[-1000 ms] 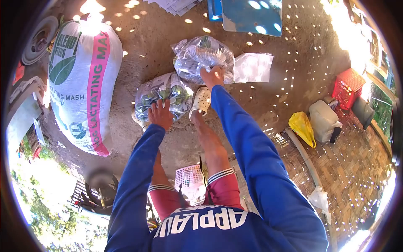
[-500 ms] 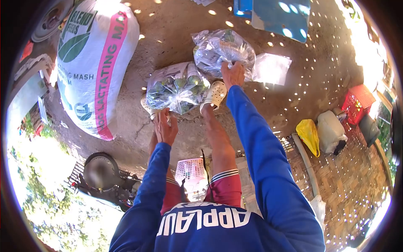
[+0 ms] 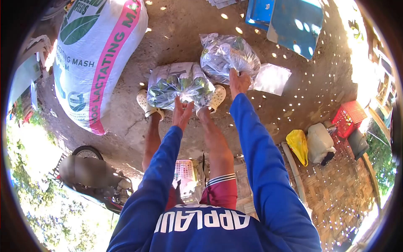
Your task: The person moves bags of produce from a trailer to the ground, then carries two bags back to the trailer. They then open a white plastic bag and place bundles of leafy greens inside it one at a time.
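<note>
A clear plastic bag [image 3: 161,86] packed with green produce and newspaper-like wrapping rests on the ground between my feet. At its gathered top, my left hand [image 3: 182,112] is closed, fingers pinching the plastic. Beside it to the right, a second clear plastic bag [image 3: 226,52] holds similar wrapped contents. My right hand [image 3: 239,81] grips that bag's bunched near side. The exact kind of produce is blurred by the shiny plastic. The two bags touch or nearly touch.
A large white feed sack [image 3: 96,63] stands at left. A white sheet [image 3: 272,79] lies right of the bags, below a blue plastic container [image 3: 296,29]. Farther right are a yellow bag [image 3: 297,145], a jug [image 3: 320,138] and a red crate [image 3: 349,117]. A motorcycle [image 3: 113,185] is at lower left.
My left hand has moved from the near edge of the left bag up and right to its gathered top. My right hand keeps its grip on the other bag. The whole view has shifted slightly.
</note>
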